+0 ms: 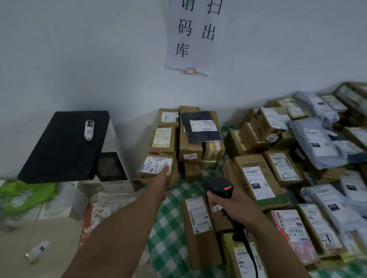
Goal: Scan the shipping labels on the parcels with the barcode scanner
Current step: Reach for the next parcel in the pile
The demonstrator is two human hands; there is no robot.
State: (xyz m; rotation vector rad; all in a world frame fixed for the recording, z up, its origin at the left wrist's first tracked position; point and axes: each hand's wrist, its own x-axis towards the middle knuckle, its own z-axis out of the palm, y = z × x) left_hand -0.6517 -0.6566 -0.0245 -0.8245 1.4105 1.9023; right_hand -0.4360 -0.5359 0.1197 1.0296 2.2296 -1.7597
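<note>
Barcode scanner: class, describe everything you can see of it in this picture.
The barcode scanner is a black, plastic-looking handheld gun with a red light glowing on its head. The right hand holds it by the grip, head aimed roughly toward the small cardboard parcel that the left hand holds. A black cable trails from its base toward the viewer. It hangs over the green checked cloth.
</note>
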